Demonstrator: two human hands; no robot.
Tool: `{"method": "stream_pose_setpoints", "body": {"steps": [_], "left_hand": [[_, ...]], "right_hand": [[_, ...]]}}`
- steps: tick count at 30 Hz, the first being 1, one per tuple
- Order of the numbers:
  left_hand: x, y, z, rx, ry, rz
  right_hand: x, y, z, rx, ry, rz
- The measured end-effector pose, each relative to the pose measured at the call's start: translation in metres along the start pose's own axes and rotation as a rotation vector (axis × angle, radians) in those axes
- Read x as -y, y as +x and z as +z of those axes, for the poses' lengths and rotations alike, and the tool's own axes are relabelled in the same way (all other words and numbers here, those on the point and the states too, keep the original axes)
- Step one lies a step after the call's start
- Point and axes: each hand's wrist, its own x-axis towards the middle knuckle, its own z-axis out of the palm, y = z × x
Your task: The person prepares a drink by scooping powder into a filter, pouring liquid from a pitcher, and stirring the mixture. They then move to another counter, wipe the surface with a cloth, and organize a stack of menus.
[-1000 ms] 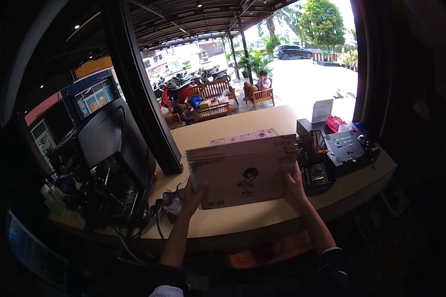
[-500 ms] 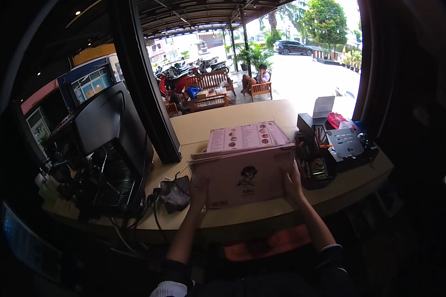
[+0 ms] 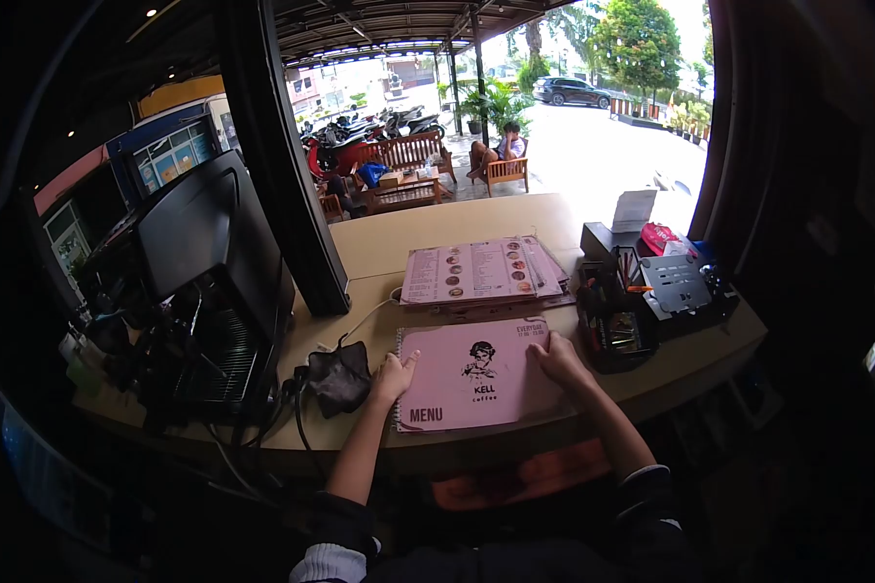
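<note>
A pink spiral-bound menu with a drawn head and the word MENU lies low over the near part of the counter. My left hand grips its left edge by the spiral, thumb on the cover. On the opposite side, my right hand holds the right edge near the upper corner. Just beyond it rests a stack of pink menus, the top one showing columns of text and round food pictures. Whether more menus lie under the held one is hidden.
At left stand a dark machine and a crumpled dark cloth with cables on the counter. A black organizer with pens stands at right. Outside, a person sits on a chair.
The menu between my hands has tipped back from upright to nearly flat and come down nearer me, uncovering more of the stack behind. My hands have lowered with it.
</note>
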Motion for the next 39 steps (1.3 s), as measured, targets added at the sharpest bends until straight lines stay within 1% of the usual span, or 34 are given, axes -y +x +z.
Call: {"method": "stream_pose_setpoints", "body": {"steps": [1, 3, 4, 6, 7, 9, 10, 11, 12, 14, 15, 17, 18, 19, 21, 22, 24, 25, 27, 29, 31, 32, 34, 35, 37, 38, 39], "left_hand": [[-0.003, -0.001, -0.003, -0.001, -0.001, 0.002], [-0.01, -0.004, -0.009, 0.001, 0.245, 0.005], [-0.014, -0.006, -0.013, 0.002, 0.244, 0.003], [-0.021, -0.005, -0.021, -0.165, 0.493, 0.098], [-0.022, 0.004, -0.024, -0.163, 0.494, 0.094], [-0.026, 0.031, -0.032, -0.214, 0.053, 0.255], [-0.032, 0.045, -0.035, -0.167, -0.089, 0.25], [-0.037, 0.058, -0.035, -0.122, -0.234, 0.243], [-0.03, 0.083, -0.02, -0.132, -0.24, 0.234], [-0.01, 0.14, 0.019, -0.65, -0.091, 0.376], [-0.012, 0.148, 0.018, -0.651, -0.097, 0.376], [-0.019, 0.165, 0.017, -0.116, -0.302, 0.086], [-0.021, 0.162, 0.02, -0.216, -0.32, 0.182], [-0.028, 0.156, 0.015, -0.172, -0.317, 0.131], [-0.014, 0.175, 0.03, -0.244, -0.358, 0.16], [-0.012, 0.18, 0.035, -0.24, -0.355, 0.159], [-0.007, 0.184, 0.043, -0.439, -0.43, 0.232], [-0.014, 0.174, 0.034, -0.435, -0.428, 0.233], [-0.023, 0.164, 0.02, -0.349, -0.381, 0.104], [-0.023, 0.164, 0.014, -0.33, -0.338, 0.082], [-0.02, 0.167, 0.012, -0.201, -0.226, 0.009], [-0.018, 0.168, 0.01, -0.204, -0.228, 0.007], [-0.022, 0.166, 0.0, -0.014, -0.148, -0.025], [-0.026, 0.166, -0.004, -0.015, -0.148, -0.023], [-0.041, 0.155, -0.018, 0.033, 0.025, -0.086], [-0.05, 0.145, -0.021, 0.03, 0.027, -0.084], [-0.064, 0.131, -0.023, -0.062, 0.156, -0.087]], "right_hand": [[-0.001, 0.004, 0.003, -0.002, -0.001, -0.001], [0.002, 0.007, 0.007, -0.051, -0.263, -0.034], [0.006, 0.007, 0.007, -0.049, -0.265, -0.034], [0.015, 0.006, 0.011, -0.127, -0.635, -0.149], [0.017, 0.007, 0.017, -0.122, -0.635, -0.15], [0.018, 0.004, 0.034, -0.195, -0.448, -0.379], [0.011, 0.004, 0.05, -0.164, -0.439, -0.391], [0.004, 0.003, 0.066, -0.225, -0.48, -0.445], [0.004, 0.004, 0.067, -0.233, -0.451, -0.444], [0.006, 0.005, 0.065, -0.236, -0.428, -0.451], [0.007, 0.005, 0.065, -0.24, -0.416, -0.456], [0.006, 0.005, 0.063, -0.257, -0.418, -0.447], [0.004, 0.006, 0.065, -0.262, -0.416, -0.459], [0.001, 0.008, 0.067, -0.265, -0.411, -0.471], [0.0, 0.009, 0.068, -0.288, -0.421, -0.477], [0.001, 0.007, 0.067, -0.289, -0.42, -0.48], [0.002, 0.006, 0.066, -0.287, -0.417, -0.479], [0.002, 0.006, 0.066, -0.273, -0.426, -0.473], [0.004, 0.006, 0.065, -0.261, -0.435, -0.461], [0.006, 0.004, 0.062, -0.265, -0.432, -0.478], [0.008, 0.002, 0.061, -0.257, -0.436, -0.477], [0.009, 0.002, 0.061, -0.249, -0.44, -0.475], [0.008, 0.004, 0.061, -0.253, -0.439, -0.487], [0.007, 0.003, 0.061, -0.254, -0.437, -0.494], [0.006, 0.004, 0.062, -0.262, -0.435, -0.502], [0.005, 0.004, 0.062, -0.268, -0.434, -0.511], [0.006, 0.004, 0.062, -0.272, -0.431, -0.511]]}}
